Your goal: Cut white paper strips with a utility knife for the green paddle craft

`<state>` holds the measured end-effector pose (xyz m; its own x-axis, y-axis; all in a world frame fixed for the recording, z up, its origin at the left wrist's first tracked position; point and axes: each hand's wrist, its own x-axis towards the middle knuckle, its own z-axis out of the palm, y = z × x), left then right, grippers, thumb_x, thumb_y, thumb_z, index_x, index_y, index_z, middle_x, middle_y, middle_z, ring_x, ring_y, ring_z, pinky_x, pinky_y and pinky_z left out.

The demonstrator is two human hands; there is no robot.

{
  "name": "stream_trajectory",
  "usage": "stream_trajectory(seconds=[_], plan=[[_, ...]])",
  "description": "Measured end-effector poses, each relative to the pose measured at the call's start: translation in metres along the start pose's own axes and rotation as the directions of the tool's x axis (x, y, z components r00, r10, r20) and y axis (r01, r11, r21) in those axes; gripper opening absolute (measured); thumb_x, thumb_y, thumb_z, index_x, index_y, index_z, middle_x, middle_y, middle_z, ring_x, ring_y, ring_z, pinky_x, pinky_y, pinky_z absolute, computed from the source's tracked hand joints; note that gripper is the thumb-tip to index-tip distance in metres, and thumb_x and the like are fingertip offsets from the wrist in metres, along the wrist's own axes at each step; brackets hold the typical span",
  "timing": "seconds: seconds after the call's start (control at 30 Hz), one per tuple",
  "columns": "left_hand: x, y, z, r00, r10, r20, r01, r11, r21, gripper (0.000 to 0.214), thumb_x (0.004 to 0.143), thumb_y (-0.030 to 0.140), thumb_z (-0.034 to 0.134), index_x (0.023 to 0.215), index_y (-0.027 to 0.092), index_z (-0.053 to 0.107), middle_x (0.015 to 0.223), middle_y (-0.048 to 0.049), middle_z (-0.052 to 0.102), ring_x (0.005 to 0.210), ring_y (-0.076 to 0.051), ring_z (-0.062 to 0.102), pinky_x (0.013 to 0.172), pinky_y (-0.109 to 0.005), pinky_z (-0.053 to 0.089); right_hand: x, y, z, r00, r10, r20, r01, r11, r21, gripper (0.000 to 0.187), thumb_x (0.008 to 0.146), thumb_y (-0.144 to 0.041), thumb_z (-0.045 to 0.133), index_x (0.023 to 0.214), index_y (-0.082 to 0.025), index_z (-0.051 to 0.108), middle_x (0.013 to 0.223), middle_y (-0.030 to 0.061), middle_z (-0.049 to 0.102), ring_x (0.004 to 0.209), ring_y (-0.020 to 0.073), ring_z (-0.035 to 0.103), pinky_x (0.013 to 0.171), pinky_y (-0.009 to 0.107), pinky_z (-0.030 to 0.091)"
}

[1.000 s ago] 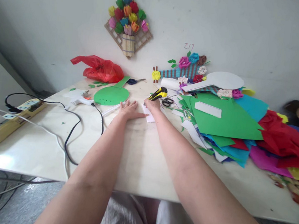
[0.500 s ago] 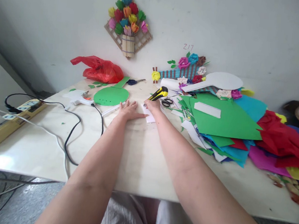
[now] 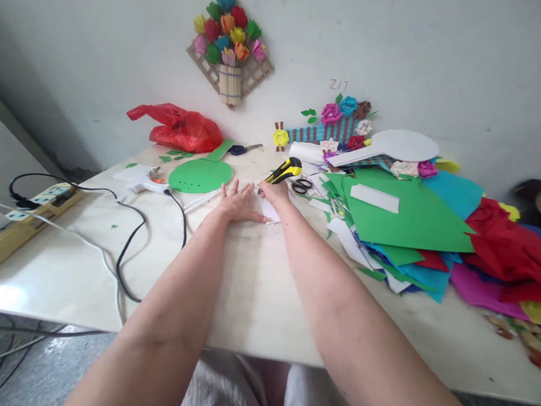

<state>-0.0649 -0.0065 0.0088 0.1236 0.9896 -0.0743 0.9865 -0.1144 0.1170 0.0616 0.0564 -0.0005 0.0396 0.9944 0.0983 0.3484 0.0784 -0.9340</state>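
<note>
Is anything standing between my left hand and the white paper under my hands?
Nothing visible stands between them: your left hand is at the white paper, its thumb stretched over the near end. Your right hand hides part of the paper from view, but doesn't separate the two.

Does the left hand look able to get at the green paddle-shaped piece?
Probably yes: the left hand is spread close beside the green paddle-shaped piece, and nothing seems to lie on top.
</note>
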Motion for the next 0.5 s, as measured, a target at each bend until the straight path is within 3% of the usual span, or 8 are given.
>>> stream_trajectory(seconds=[0.17, 0.33, 0.5], plan=[[0.001, 0.001, 0.001, 1.000, 0.005, 0.002, -0.005, 1.000, -0.005, 0.136, 0.062, 0.086, 0.059, 0.161, 0.014, -0.002, 0.166, -0.0162, 0.008, 0.152, -0.034, -0.010, 0.119, -0.058, -0.009, 0.003, -0.001, 0.004, 1.000, 0.001, 0.022, -0.001, 1.000, 0.008, 0.013, 0.076, -0.028, 0.060, 0.066, -0.020, 0.061, 0.061, 0.0012, 0.065, 0.062, 0.0174, 0.066, 0.070, 0.028, 0.054], [0.002, 0.002, 0.001, 1.000, 0.012, -0.026, -0.012, 1.000, -0.012, 0.135, 0.061, 0.086, 0.059, 0.161, 0.019, -0.004, 0.167, -0.0108, 0.008, 0.152, -0.035, -0.007, 0.118, -0.061, -0.008, 0.010, 0.004, 0.009, 1.000, -0.013, 0.015, 0.012, 1.000, 0.024, 0.011, 0.077, -0.030, 0.062, 0.079, -0.020, 0.066, 0.073, 0.0025, 0.071, 0.073, 0.0181, 0.070, 0.076, 0.030, 0.056], [0.005, 0.000, 0.004, 0.995, -0.018, -0.093, 0.017, 1.000, -0.011, 0.124, 0.068, 0.086, 0.053, 0.161, 0.019, 0.007, 0.166, -0.0099, 0.016, 0.153, -0.035, -0.002, 0.119, -0.060, -0.008, 0.018, 0.006, 0.013, 1.000, -0.011, -0.023, 0.010, 1.000, -0.011, 0.012, 0.076, -0.029, 0.064, 0.084, -0.021, 0.069, 0.084, 0.0035, 0.074, 0.087, 0.0185, 0.071, 0.083, 0.032, 0.056]])
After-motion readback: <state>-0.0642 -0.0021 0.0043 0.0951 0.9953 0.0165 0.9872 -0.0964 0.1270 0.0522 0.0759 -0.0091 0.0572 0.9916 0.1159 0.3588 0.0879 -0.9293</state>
